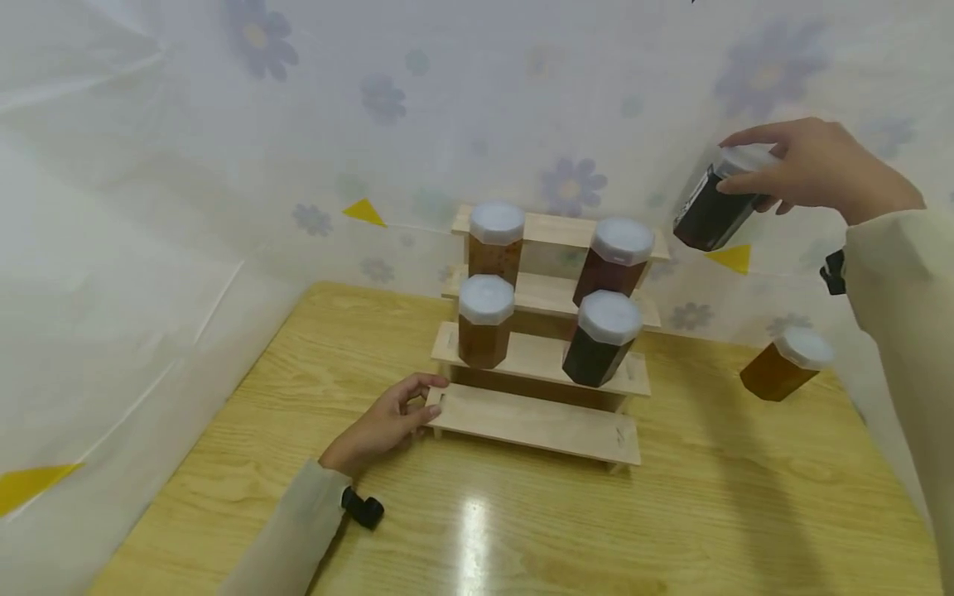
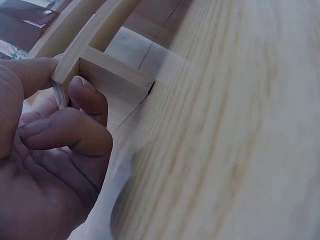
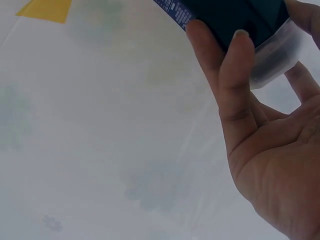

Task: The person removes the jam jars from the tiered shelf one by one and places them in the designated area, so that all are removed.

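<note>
My right hand (image 1: pixel 816 170) grips a dark jar (image 1: pixel 711 211) near its whitish lid, tilted in the air right of the rack's top. In the right wrist view, fingers and thumb are around the dark jar (image 3: pixel 235 22), and print shows on one side. My left hand (image 1: pixel 391 414) pinches the left end of the lowest step of a wooden tiered rack (image 1: pixel 537 422). The left wrist view shows fingers at that board's edge (image 2: pixel 82 47). On the steps above stand an amber jar (image 1: pixel 484 335), a dark jar (image 1: pixel 592 356), a speckled amber jar (image 1: pixel 493 258) and a reddish-brown jar (image 1: pixel 607 277).
An orange-brown jar (image 1: pixel 778 372) with a whitish lid stands on the wooden table (image 1: pixel 358 331), right of the rack. Behind the table hangs a pale flowered cloth (image 1: pixel 477 99) with yellow pennants (image 1: pixel 365 212).
</note>
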Demonstrator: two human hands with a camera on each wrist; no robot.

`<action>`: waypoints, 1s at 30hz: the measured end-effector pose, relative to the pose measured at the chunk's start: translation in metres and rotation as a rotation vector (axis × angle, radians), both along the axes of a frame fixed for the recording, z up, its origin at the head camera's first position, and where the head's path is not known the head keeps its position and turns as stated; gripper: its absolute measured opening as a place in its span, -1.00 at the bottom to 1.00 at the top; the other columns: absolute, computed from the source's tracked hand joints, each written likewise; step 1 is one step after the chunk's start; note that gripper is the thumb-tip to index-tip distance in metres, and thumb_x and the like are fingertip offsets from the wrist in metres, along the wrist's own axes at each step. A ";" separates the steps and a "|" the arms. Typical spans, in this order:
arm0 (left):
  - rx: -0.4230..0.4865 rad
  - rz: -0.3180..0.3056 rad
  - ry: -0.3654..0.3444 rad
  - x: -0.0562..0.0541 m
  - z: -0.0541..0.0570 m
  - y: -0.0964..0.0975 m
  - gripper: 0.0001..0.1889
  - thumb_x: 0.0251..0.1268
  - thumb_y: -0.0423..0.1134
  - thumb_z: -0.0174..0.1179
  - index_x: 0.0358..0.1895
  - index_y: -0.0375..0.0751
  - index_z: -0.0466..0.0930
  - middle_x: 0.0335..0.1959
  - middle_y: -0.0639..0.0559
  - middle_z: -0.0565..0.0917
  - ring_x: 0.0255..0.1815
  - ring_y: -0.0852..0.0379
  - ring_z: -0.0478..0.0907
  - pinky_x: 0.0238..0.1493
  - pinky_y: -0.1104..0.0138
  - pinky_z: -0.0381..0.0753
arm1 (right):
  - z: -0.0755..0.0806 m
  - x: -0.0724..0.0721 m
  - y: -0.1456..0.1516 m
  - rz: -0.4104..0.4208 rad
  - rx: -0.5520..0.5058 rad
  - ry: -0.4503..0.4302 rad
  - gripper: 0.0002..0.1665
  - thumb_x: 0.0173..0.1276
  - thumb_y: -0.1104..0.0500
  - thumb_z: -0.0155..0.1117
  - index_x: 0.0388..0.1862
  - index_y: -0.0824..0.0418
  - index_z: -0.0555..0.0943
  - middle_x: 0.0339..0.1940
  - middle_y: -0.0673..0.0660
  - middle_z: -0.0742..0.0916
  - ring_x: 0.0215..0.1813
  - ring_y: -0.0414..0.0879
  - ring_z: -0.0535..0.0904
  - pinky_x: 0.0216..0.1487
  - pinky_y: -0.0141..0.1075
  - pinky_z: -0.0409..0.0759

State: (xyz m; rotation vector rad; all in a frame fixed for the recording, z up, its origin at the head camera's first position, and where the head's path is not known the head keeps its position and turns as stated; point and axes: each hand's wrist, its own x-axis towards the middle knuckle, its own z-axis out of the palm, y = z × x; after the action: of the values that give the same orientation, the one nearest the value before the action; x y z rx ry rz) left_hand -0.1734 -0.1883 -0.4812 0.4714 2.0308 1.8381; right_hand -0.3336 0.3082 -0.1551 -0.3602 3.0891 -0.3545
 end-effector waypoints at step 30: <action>0.056 0.009 0.010 0.003 -0.002 -0.005 -0.56 0.62 -0.22 0.15 0.44 -0.19 0.35 -0.08 -0.13 0.39 -0.64 0.22 0.24 -0.61 0.41 0.34 | -0.115 0.016 0.031 0.013 -0.050 -0.090 -0.03 0.45 -0.22 0.34 0.63 0.23 0.24 -0.21 0.39 0.73 -0.41 0.06 0.70 -0.39 0.05 0.64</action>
State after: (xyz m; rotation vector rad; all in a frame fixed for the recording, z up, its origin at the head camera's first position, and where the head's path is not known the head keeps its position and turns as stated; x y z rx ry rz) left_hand -0.1703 -0.1930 -0.4833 0.4879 1.9960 1.9056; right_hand -0.3181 0.3390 -0.2696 -0.3557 2.9936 -0.4362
